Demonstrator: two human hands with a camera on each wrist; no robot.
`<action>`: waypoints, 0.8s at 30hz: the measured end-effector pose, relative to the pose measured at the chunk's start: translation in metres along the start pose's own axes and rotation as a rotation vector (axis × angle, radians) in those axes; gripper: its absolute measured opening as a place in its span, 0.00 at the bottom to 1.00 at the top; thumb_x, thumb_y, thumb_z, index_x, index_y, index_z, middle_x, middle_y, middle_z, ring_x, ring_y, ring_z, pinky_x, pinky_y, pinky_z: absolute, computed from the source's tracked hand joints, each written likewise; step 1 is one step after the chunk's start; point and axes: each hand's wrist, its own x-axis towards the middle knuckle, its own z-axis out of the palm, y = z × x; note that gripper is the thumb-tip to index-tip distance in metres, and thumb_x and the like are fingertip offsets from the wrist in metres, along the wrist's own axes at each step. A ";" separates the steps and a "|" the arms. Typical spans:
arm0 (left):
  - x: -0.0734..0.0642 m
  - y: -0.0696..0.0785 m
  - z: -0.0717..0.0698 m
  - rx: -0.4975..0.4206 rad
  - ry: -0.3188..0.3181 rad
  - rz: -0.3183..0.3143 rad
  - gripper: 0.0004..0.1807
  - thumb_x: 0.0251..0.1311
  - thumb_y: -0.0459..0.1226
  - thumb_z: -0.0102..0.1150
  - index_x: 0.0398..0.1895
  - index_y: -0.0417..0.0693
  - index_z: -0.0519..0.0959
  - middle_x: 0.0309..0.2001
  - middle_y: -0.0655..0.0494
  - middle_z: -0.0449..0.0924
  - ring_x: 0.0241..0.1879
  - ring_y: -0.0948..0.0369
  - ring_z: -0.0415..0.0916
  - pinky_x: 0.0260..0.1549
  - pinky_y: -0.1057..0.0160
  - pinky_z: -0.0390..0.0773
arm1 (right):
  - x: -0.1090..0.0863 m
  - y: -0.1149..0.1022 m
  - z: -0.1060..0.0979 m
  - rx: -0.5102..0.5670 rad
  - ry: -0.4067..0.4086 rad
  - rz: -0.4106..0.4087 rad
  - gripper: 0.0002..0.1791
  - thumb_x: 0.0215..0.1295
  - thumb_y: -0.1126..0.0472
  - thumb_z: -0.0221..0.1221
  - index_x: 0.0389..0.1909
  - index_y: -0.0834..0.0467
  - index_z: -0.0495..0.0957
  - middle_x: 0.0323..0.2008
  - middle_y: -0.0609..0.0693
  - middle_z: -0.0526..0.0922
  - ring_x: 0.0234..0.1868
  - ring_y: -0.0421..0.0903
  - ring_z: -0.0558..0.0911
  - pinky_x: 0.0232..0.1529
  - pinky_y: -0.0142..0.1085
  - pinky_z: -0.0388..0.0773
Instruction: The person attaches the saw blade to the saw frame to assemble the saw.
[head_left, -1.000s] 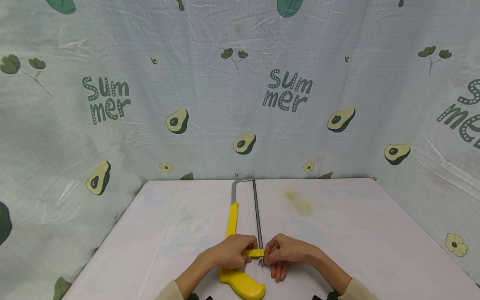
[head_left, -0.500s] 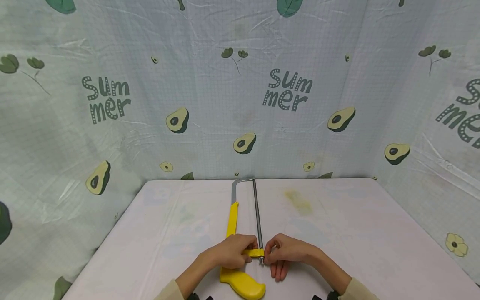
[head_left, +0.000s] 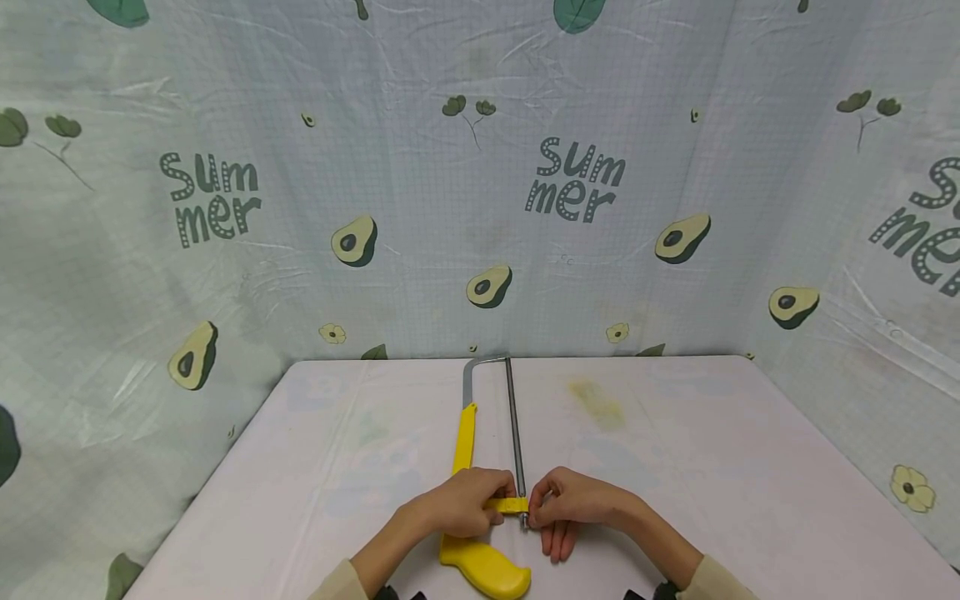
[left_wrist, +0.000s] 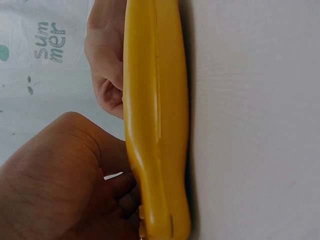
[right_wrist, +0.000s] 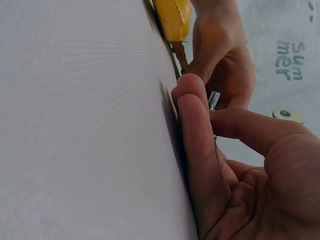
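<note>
A hacksaw with a yellow handle lies on the white-covered table, its grey frame end pointing away and its blade running along the right side. My left hand grips the yellow frame by the short yellow crosspiece. At the near end of the blade sits a small metal wing nut, which my right hand pinches between thumb and forefinger. In the right wrist view, a bit of shiny metal shows beyond the right fingers. The yellow handle hides part of both hands in the left wrist view.
The table cover is pale, with a yellowish stain right of the blade. A curtain printed with avocados and lettering stands behind the table and along both sides.
The wing nut has turned a little, its wings looking narrower than a second ago. Both hands and the hacksaw stay in about the same place.
</note>
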 end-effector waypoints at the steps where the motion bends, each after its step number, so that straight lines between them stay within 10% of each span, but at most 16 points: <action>1: 0.000 0.000 0.000 0.000 0.000 0.001 0.12 0.62 0.32 0.66 0.43 0.58 0.77 0.33 0.69 0.73 0.33 0.70 0.68 0.39 0.71 0.70 | 0.000 0.000 0.000 0.000 -0.002 -0.001 0.08 0.69 0.62 0.61 0.41 0.65 0.81 0.22 0.50 0.87 0.19 0.39 0.86 0.24 0.31 0.82; 24: 0.000 0.001 -0.001 -0.005 -0.003 -0.008 0.12 0.62 0.33 0.66 0.43 0.58 0.76 0.32 0.68 0.72 0.34 0.70 0.68 0.39 0.71 0.70 | -0.002 -0.004 0.002 -0.022 0.005 -0.012 0.08 0.67 0.63 0.62 0.39 0.65 0.83 0.21 0.50 0.86 0.19 0.38 0.85 0.23 0.31 0.82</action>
